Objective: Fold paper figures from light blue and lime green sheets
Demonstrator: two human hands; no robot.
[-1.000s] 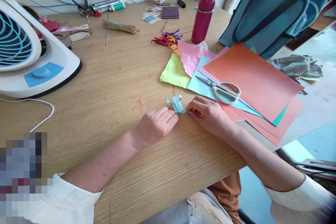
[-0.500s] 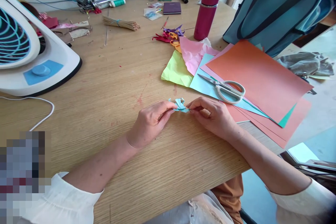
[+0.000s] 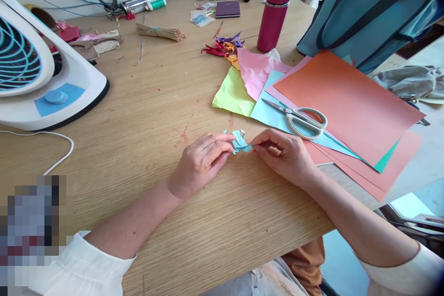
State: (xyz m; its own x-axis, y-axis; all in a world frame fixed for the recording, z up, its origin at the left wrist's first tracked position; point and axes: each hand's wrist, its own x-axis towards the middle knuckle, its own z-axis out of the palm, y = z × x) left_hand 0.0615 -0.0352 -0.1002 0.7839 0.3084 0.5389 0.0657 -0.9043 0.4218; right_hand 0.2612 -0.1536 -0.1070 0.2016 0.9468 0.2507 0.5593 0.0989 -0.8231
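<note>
A small piece of light blue paper (image 3: 240, 140), folded and cut into strips, is held between my two hands just above the table. My left hand (image 3: 207, 156) has its fingertips closed on the paper's left side. On the other side, my right hand (image 3: 282, 153) pinches the paper's right end between thumb and forefinger. Scissors (image 3: 302, 120) with pale handles lie beyond my right hand on a light blue sheet (image 3: 267, 113). Large orange sheets (image 3: 342, 101) spread to the right of the scissors.
Crumpled yellow-green paper (image 3: 233, 95) and pink paper (image 3: 253, 71) lie ahead. Behind them are colourful paper scraps (image 3: 227, 48) and a magenta bottle (image 3: 275, 21). A white fan (image 3: 74, 88) stands left, a blue bag (image 3: 360, 18) right. A bundle of sticks (image 3: 161, 32) lies further back.
My left fingers have shifted on the light blue paper and spread slightly. The paper has turned a little between my hands. My right hand keeps its pinch.
</note>
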